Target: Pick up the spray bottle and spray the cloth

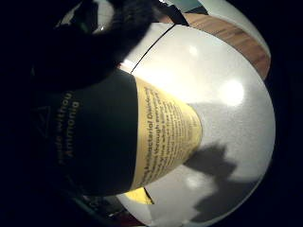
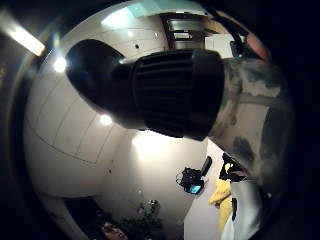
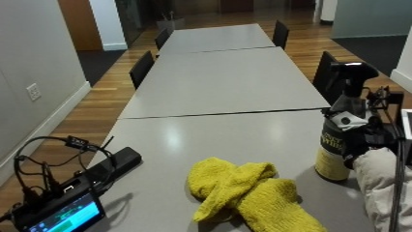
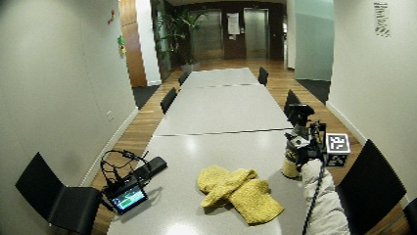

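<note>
The spray bottle (image 3: 334, 154) has a dark body, a yellow label and a black trigger head (image 3: 353, 72). It stands upright at the right side of the grey table (image 3: 225, 130), its base at the table surface. My gloved right hand (image 3: 372, 137) grips its body from the right, and a black gloved finger (image 1: 94, 42) curls over the bottle (image 1: 118, 137). The ribbed black spray head (image 2: 170, 92) fills the thumb side view. A crumpled yellow cloth (image 3: 251, 193) lies on the table to the left of the bottle, apart from it, and the cloth (image 4: 238, 191) also shows in the wide outside view.
A device with a lit screen and cables (image 3: 61, 208) lies at the table's front left, with a black bar (image 3: 116, 164) beside it. Black chairs (image 3: 141, 67) line both long sides. A seam (image 3: 225, 115) divides the table behind the bottle.
</note>
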`<state>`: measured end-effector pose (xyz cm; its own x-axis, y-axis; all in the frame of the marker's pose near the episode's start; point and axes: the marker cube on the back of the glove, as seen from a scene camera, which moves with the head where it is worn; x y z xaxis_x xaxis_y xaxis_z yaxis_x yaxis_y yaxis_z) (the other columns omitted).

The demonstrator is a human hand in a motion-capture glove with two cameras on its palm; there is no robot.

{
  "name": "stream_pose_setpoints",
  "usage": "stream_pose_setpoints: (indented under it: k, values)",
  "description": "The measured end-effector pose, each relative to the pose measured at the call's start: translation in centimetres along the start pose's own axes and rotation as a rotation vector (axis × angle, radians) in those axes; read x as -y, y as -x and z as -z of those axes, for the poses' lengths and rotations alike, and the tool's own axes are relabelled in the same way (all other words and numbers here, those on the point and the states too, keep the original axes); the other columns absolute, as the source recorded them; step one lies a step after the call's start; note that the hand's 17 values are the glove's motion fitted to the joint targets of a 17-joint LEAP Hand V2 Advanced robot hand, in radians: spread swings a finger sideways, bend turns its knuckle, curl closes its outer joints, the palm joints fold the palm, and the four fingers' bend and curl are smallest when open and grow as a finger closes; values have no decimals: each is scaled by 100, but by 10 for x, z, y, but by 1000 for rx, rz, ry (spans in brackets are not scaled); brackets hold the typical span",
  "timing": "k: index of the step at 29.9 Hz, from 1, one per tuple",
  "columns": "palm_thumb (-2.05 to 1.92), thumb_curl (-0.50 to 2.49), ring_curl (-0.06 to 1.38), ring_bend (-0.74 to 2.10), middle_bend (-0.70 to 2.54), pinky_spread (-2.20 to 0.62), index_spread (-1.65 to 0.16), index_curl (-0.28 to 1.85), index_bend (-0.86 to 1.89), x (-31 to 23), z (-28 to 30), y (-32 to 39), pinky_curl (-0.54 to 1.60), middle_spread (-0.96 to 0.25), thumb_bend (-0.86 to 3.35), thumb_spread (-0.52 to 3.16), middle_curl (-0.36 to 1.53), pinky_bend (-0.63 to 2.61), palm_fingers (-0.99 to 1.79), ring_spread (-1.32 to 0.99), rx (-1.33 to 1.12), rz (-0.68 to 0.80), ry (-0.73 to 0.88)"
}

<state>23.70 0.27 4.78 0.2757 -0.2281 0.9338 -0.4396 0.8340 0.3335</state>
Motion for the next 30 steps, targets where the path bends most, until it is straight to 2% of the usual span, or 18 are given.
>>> stream_pose_setpoints:
  k: [6, 11, 14, 20, 24, 30]
  values:
    - [96, 49, 35, 48, 41, 7, -28, 42, 26, 11, 7, 22, 29, -5, 26, 65, 37, 29, 81, -8, 61, 45, -80]
    - [100, 52, 37, 46, 38, 7, -26, 44, 23, 4, 30, 13, 31, -5, 21, 59, 39, 28, 82, -9, -9, 89, -76]
    - [101, 54, 38, 44, 36, 6, -25, 45, 20, -6, 40, 24, 32, -4, 19, 56, 39, 27, 83, -9, -213, 189, -41]
    - [104, 57, 38, 41, 33, 6, -24, 45, 18, -5, 31, 74, 34, -4, 14, 53, 41, 26, 85, -9, -847, 488, 66]
    - [106, 58, 39, 39, 31, 5, -24, 46, 17, -8, 27, 83, 35, -4, 11, 51, 42, 25, 87, -10, -1215, 581, 152]
    - [108, 61, 39, 37, 29, 4, -24, 45, 16, -11, 17, 71, 36, -4, 6, 49, 43, 24, 88, -11, -1348, 585, 190]
